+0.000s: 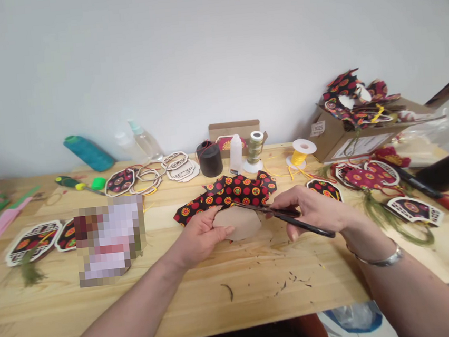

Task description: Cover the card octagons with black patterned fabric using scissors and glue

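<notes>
Near the middle of the wooden table, my left hand [203, 235] pinches a pale, scallop-edged flat piece [240, 224] by its left side. Black fabric [226, 190] with red and yellow flower prints spreads out behind this piece and meets its upper edge. My right hand [308, 208], wearing a silver bracelet, is closed around the black handles of a pair of scissors [293, 220]. Their blades point left and lie along the top edge of the pale piece, against the fabric. Small dark scraps [293, 281] are scattered on the table below the scissors.
Behind the fabric stand a black thread spool [210, 161], a white bottle [236, 154] and a yellow ribbon spool [299, 155]. A cardboard box [325, 137] heaped with fabric pieces is at the back right. Finished-looking ornaments [35, 242] lie left and right.
</notes>
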### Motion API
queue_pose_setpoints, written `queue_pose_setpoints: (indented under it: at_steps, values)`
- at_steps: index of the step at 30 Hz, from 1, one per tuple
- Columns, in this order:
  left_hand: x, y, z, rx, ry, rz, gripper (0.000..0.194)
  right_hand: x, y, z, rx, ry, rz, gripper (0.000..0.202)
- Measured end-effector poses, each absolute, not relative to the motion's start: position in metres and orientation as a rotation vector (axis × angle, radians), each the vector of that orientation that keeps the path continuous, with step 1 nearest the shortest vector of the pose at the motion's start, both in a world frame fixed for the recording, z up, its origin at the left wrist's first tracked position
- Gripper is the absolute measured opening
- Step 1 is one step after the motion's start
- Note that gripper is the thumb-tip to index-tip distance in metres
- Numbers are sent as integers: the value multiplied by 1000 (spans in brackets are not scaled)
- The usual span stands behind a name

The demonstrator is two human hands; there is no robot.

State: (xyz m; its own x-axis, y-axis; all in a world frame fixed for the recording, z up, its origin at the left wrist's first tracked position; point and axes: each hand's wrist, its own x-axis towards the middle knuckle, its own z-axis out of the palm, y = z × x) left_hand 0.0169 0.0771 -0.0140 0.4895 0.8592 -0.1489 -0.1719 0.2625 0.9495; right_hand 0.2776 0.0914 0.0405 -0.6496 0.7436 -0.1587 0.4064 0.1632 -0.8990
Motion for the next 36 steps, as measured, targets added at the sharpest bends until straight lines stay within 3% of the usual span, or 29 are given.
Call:
queue_pose_setpoints:
  at_steps: [12, 27, 36]
  values:
    - [17, 76, -15, 1090, 759, 793, 27, 281, 92, 34, -1107, -2032, 1638, 26]
    - [17, 78, -16, 1050, 725, 849, 29, 276, 93, 30, -1154, -2066, 1466, 30]
    - [16, 77, -17, 1042, 749, 827, 29, 278, 95, 32, -1143, -1811, 1317, 63]
